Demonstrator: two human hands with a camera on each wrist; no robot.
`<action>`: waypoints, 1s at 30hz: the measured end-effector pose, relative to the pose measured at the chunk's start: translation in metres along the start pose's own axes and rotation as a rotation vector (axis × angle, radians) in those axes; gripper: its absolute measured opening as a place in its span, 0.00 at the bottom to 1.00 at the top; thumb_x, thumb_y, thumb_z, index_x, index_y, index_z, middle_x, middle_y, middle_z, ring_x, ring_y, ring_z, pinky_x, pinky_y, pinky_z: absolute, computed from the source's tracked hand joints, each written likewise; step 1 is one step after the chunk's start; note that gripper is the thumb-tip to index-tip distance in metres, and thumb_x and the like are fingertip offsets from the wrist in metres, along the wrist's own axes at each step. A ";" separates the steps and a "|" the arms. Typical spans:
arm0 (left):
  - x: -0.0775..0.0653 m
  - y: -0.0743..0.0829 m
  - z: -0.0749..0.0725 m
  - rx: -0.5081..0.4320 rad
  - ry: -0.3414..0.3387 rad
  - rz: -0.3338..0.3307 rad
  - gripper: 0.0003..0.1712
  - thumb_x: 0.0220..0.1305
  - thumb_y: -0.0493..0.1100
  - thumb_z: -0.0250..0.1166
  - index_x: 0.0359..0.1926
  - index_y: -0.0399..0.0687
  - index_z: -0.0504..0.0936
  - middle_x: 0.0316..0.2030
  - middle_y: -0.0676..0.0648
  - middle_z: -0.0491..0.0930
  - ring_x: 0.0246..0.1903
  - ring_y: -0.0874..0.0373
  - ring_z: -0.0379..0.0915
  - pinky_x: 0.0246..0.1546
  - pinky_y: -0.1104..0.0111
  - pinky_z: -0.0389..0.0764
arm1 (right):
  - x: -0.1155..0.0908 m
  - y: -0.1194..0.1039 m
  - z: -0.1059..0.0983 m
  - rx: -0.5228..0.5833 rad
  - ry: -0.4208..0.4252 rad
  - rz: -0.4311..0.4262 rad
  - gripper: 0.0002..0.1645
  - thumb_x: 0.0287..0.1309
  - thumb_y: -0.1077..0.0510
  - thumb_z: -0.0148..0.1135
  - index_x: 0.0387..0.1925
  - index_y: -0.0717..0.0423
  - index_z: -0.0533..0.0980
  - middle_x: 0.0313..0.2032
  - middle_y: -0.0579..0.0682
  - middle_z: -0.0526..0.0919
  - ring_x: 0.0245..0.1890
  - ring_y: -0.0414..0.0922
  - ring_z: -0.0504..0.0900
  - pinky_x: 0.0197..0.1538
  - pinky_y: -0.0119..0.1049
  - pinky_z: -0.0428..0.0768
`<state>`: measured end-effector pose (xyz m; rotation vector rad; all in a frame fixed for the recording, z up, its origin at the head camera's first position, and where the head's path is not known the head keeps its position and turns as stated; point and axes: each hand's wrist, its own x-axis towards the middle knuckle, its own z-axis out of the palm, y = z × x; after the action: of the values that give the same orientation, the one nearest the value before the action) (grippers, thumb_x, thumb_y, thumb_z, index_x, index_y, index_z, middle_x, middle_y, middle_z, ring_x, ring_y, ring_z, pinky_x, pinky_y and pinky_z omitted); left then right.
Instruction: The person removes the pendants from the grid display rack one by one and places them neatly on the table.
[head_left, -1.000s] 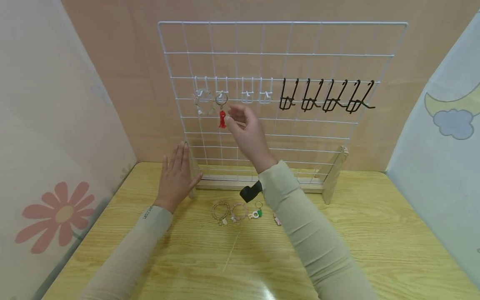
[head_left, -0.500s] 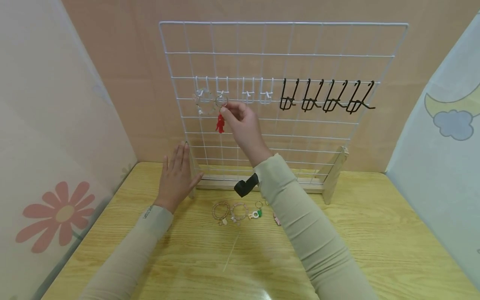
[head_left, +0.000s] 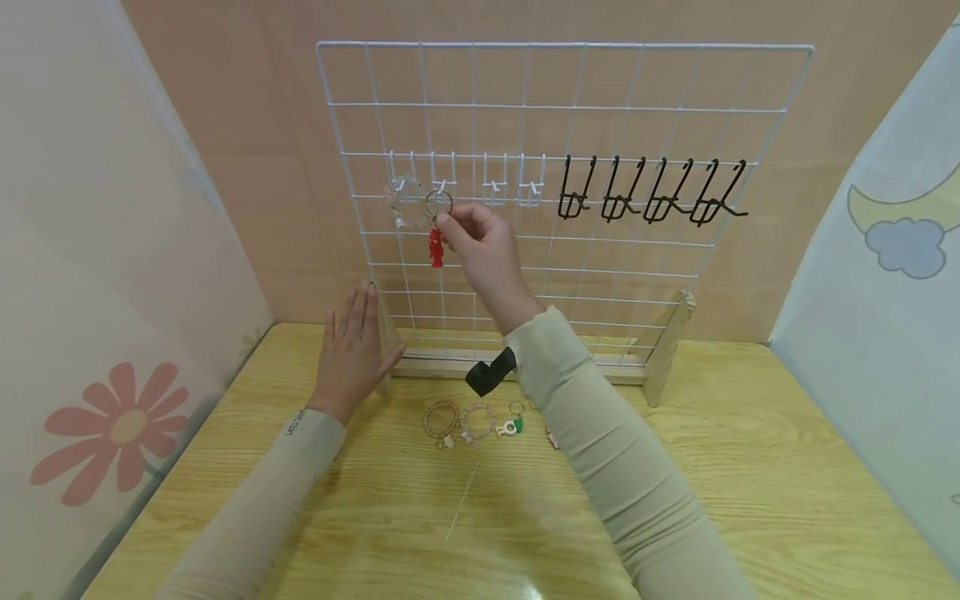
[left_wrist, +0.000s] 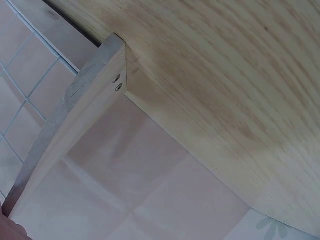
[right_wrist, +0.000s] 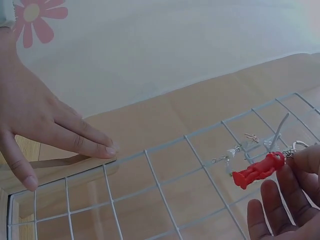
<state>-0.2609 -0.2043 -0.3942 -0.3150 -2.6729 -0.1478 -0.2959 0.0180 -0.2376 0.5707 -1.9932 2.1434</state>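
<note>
My right hand (head_left: 487, 258) pinches a red figure keychain (head_left: 436, 247) at the short chain above the figure. Its metal ring (head_left: 439, 204) overlaps the lower part of the second white hook (head_left: 444, 184) in the head view. In the right wrist view the red figure (right_wrist: 259, 170) lies beside my thumb and fingertips. My left hand (head_left: 349, 358) rests with straight fingers on the left wooden upright (left_wrist: 75, 115) of the white wire grid rack (head_left: 570, 108). A clear beaded bracelet (head_left: 405, 218) hangs from the leftmost white hook.
Two more white hooks (head_left: 531, 193) and several black hooks (head_left: 618, 200) line the rack. On the wooden table (head_left: 405, 517) lie a gold-toned bracelet (head_left: 441, 420), a pink beaded bracelet (head_left: 477, 423), a green-and-white keychain (head_left: 512, 427) and a pink charm (head_left: 552, 438) partly behind my right sleeve.
My right fingers, apart beside the red figure a second ago, now pinch the chain above it. The keychain has shifted slightly left and down. My left hand stays in place.
</note>
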 end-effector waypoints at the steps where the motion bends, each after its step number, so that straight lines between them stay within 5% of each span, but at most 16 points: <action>1: 0.000 0.000 0.000 -0.003 -0.001 0.000 0.60 0.70 0.61 0.62 0.80 0.37 0.32 0.81 0.40 0.31 0.79 0.42 0.34 0.75 0.41 0.38 | -0.001 -0.001 0.000 0.002 0.001 0.000 0.09 0.70 0.60 0.62 0.44 0.63 0.80 0.40 0.51 0.84 0.42 0.46 0.81 0.53 0.36 0.82; 18: 0.000 0.000 0.002 -0.018 -0.012 -0.013 0.60 0.70 0.62 0.61 0.80 0.36 0.33 0.81 0.41 0.30 0.80 0.46 0.29 0.75 0.42 0.37 | -0.022 -0.010 -0.015 0.032 -0.030 -0.038 0.07 0.69 0.62 0.63 0.42 0.63 0.80 0.39 0.51 0.84 0.39 0.46 0.81 0.55 0.47 0.82; 30: 0.000 0.001 0.001 -0.004 0.000 0.003 0.62 0.69 0.63 0.62 0.79 0.35 0.32 0.81 0.40 0.30 0.79 0.44 0.31 0.75 0.41 0.39 | -0.049 0.015 -0.045 0.011 -0.083 0.103 0.08 0.70 0.61 0.63 0.42 0.64 0.80 0.42 0.55 0.85 0.43 0.47 0.85 0.54 0.41 0.84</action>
<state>-0.2610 -0.2032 -0.3948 -0.3208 -2.6728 -0.1522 -0.2641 0.0675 -0.2722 0.5809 -2.0983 2.2260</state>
